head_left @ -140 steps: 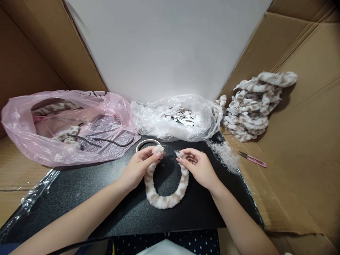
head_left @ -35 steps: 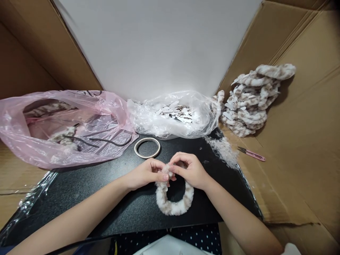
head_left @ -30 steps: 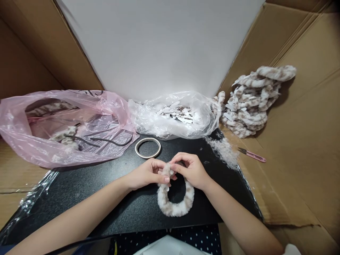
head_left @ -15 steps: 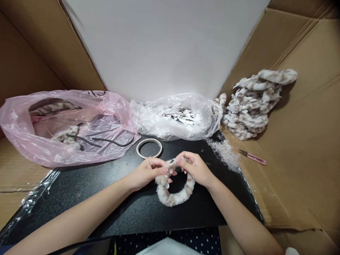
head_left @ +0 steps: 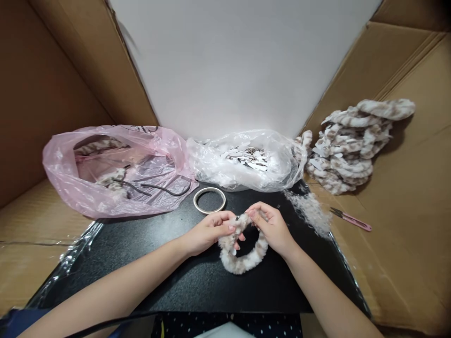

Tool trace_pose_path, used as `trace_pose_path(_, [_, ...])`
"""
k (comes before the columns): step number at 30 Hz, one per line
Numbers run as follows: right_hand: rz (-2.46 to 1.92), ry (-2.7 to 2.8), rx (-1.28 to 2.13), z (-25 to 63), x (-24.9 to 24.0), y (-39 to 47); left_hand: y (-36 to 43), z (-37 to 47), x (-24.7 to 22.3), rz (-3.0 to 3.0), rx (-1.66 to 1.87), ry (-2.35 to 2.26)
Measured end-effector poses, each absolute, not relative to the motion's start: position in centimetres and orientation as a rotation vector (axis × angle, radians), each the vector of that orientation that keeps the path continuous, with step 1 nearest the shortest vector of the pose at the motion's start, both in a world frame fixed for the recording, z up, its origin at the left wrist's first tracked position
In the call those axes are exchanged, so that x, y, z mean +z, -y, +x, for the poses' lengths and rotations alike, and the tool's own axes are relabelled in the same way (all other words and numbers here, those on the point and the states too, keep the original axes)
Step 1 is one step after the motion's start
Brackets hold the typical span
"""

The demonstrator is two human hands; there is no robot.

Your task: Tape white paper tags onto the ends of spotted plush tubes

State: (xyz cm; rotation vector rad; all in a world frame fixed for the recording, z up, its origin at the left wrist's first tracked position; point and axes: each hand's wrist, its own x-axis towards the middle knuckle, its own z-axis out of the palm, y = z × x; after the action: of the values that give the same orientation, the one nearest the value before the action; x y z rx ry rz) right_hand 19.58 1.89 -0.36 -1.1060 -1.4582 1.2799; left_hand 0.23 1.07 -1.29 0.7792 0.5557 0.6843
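Note:
A fluffy white-and-brown fur ring (head_left: 244, 263), like a plush hair band, is held up over the black table by both hands. My left hand (head_left: 214, 230) pinches its upper left side, fingertips showing through the loop. At the top right, my right hand (head_left: 269, 224) grips the ring between thumb and fingers. Between the hands a small dark spot (head_left: 237, 218) shows on the fur; I cannot make out what it is. A small white tag (head_left: 233, 252) hangs inside the loop at the left. Just beyond my left hand lies a roll of narrow tape (head_left: 224, 199).
A pink plastic bag (head_left: 63, 188) with fur pieces and dark cords lies at left. Behind the tape sits a clear bag (head_left: 207, 171) of white tags. Stacked fur rings (head_left: 352, 164), fluff scraps (head_left: 313, 213) and pink thread snips (head_left: 352, 220) lie at right. Cardboard (head_left: 416, 234) surrounds the black table (head_left: 148, 291).
The whole view has shifted, so things appear farther right. Both hands keep hold of the fur ring, and their grip looks nearly the same.

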Motion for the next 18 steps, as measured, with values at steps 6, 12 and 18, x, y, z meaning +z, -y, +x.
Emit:
trace_pose_path(6, [-1.124, 1.476, 1.217, 19.7, -0.6, -1.9, -1.2, 0.5, -1.7, 0.774, 0.716, -0.56])
trace_pose_path(12, [-1.133, 1.6, 1.216, 19.9, -0.5, -1.9, -1.3, 0.5, -2.3, 0.828, 0.744, -0.559])
trace_pose_path(18, [-1.131, 1.646, 1.162, 19.4, -0.4, -2.3, -1.4, 0.4, -2.7, 0.811, 0.812, -0.495])
